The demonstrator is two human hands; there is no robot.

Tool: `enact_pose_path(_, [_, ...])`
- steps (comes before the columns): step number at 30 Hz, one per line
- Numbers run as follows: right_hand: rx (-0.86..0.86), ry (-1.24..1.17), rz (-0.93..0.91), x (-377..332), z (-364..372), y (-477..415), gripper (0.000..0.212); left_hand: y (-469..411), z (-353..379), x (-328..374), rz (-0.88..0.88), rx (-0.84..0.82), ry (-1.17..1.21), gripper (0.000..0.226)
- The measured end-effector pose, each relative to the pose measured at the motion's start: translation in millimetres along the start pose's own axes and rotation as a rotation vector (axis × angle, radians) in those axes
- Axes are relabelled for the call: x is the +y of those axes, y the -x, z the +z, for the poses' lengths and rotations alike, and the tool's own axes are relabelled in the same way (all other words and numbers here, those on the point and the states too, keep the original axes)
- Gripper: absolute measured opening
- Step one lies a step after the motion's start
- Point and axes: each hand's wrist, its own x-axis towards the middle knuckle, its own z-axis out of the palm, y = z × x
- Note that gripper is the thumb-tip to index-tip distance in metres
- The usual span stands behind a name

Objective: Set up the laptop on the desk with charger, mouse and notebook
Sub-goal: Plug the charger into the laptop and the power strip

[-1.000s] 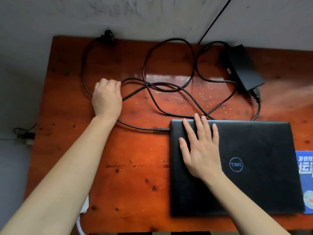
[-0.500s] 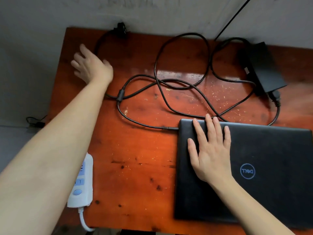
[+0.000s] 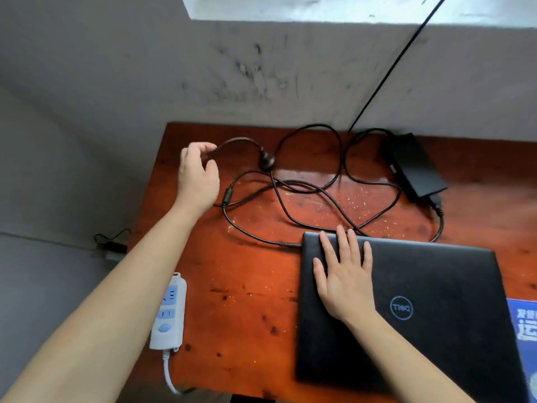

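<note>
A closed black laptop lies on the red-brown wooden desk, right of centre. My right hand rests flat on its lid near the left back corner. The charger's thin cord is plugged into the laptop's left side and loops over the desk to the black power brick at the back right. My left hand pinches the mains cable near the desk's back left corner, and the black wall plug hangs lifted at the cable's end. No mouse is in view.
A white and blue power strip with a white lead hangs at the desk's left edge. A blue printed notebook sits at the right edge, beside the laptop. A grey wall stands right behind the desk. A small black adapter lies on the floor at left.
My left hand went from open near the desk's back left corner to gripping the mains cable, and the plug has come up off the back edge. My right hand stays on the lid.
</note>
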Motion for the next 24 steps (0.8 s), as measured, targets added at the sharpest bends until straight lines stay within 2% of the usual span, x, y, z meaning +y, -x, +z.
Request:
enact_pose_path(3, [-0.129, -0.042, -0.013, -0.7, -14.6, -1.5, 0.064, 21.5, -23.5, 31.9, -0.031, -0.058, 0.058, 0.021])
enact_pose_path(5, [-0.256, -0.085, -0.027, 3.8, -29.0, -5.8, 0.063, 29.4, -42.0, 58.1, 0.050, -0.049, 0.059, 0.018])
enact_pose_path(7, [-0.296, -0.254, -0.018, 6.5, -52.3, -13.7, 0.063, 31.0, -63.7, 86.8, 0.118, 0.006, 0.096, 0.019])
enact_pose_path(11, [-0.095, -0.869, 0.078, -2.4, -127.1, -31.2, 0.042, 26.9, -103.2, 143.7, 0.164, 0.155, 0.204, 0.016])
enact_pose_path(14, [0.017, -1.110, -0.012, -19.3, -193.6, -43.6, 0.032, 25.1, -129.5, 183.9, 0.235, 0.243, 0.225, 0.015])
enact_pose_path(16, [0.072, -1.258, -0.110, -30.2, -232.3, -43.2, 0.037, 30.2, -143.2, 207.3, 0.285, 0.258, 0.221, 0.016])
enact_pose_path(18, [0.075, -1.464, -0.160, -37.9, -262.6, -39.9, 0.053, 38.2, -151.2, 223.0, 0.346, 0.240, 0.191, 0.016])
enact_pose_path(19, [0.030, -1.560, -0.191, -39.9, -274.8, -37.8, 0.062, 43.3, -153.4, 227.7, 0.377, 0.226, 0.157, 0.017])
enact_pose_path(21, [-0.202, -1.745, -0.255, -41.2, -294.4, -35.4, 0.075, 55.6, -153.1, 232.4, 0.433, 0.201, 0.061, 0.019])
enact_pose_path(23, [-0.501, -1.899, -0.286, -40.5, -306.3, -30.3, 0.067, 66.1, -149.5, 229.9, 0.456, 0.188, -0.036, 0.020])
enact_pose_path(24, [-0.588, -1.925, -0.305, -40.3, -308.2, -26.8, 0.056, 70.4, -147.3, 226.0, 0.452, 0.182, -0.082, 0.020])
